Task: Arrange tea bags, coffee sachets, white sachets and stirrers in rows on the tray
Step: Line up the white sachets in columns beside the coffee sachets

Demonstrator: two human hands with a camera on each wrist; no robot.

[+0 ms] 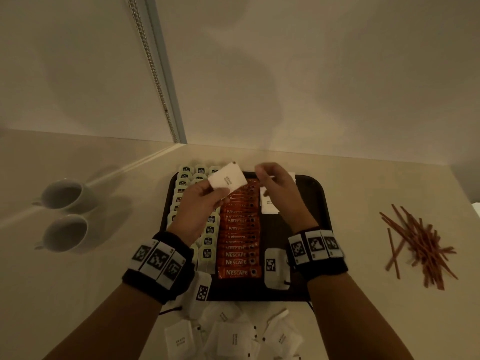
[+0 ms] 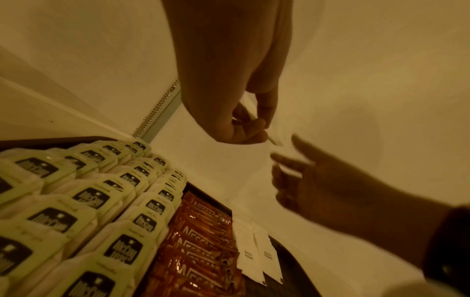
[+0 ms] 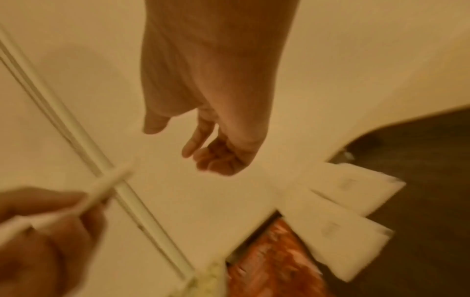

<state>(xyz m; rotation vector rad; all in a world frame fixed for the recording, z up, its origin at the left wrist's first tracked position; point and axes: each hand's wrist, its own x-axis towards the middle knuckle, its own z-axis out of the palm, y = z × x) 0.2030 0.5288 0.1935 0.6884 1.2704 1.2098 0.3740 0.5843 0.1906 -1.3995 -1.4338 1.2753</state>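
Observation:
My left hand (image 1: pixel 207 200) pinches one white sachet (image 1: pixel 227 180) by its near edge, above the far part of the dark tray (image 1: pixel 320 196). In the left wrist view the sachet (image 2: pixel 274 140) shows edge-on below the left hand (image 2: pixel 245 130). My right hand (image 1: pixel 263 176) hovers just right of it, fingers relaxed and holding nothing. On the tray lie rows of tea bags (image 1: pixel 209 231) at the left, a column of orange coffee sachets (image 1: pixel 239 253) in the middle, and two white sachets (image 3: pixel 343 203) at the far right of them. The stirrers (image 1: pixel 420 246) lie in a loose pile on the counter.
Several loose white sachets (image 1: pixel 233 336) lie on the counter in front of the tray. Two white cups (image 1: pixel 65 196) (image 1: pixel 65 233) lie on their sides at the left. A wall and a window frame with a bead chain (image 1: pixel 155 74) rise behind the tray.

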